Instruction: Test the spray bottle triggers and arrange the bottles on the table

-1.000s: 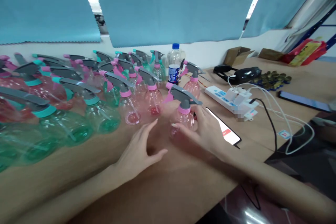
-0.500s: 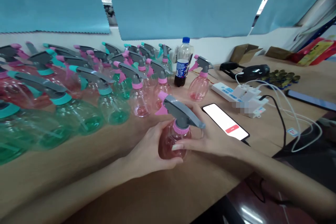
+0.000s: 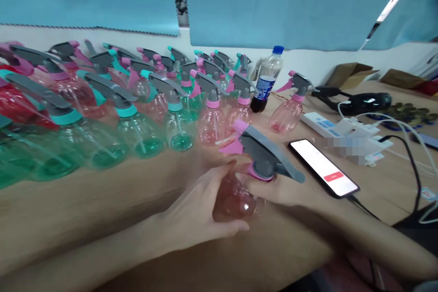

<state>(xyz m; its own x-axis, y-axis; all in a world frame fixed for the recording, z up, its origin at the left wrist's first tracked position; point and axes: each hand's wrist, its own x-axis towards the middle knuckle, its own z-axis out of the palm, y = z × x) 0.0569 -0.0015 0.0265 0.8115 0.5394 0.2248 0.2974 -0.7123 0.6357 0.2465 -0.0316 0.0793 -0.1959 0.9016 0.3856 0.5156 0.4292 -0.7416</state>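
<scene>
A clear pink spray bottle (image 3: 236,196) with a grey and pink trigger head stands in front of me, leaning slightly, its nozzle pointing left and away. My left hand (image 3: 201,200) is wrapped round the left side of its body, thumb across the near side. Just under the pink collar, my right hand (image 3: 273,189) grips the bottle from the right, its thumb on the near side and fingertips showing behind the trigger. Closest beyond my hands are another pink spray bottle (image 3: 211,123) and a green one (image 3: 179,130).
Rows of green and pink spray bottles (image 3: 140,137) fill the table's left and back. Behind stands a cola bottle (image 3: 265,84), with a lone pink sprayer (image 3: 287,109) beside it. A lit phone (image 3: 323,166), a power strip (image 3: 342,130) with cables and a cardboard box (image 3: 349,75) lie right.
The view has swung left, so the background sits further right. The held bottle now leans more to the right. My right hand has turned round its neck, its fingertips now reaching behind the trigger.
</scene>
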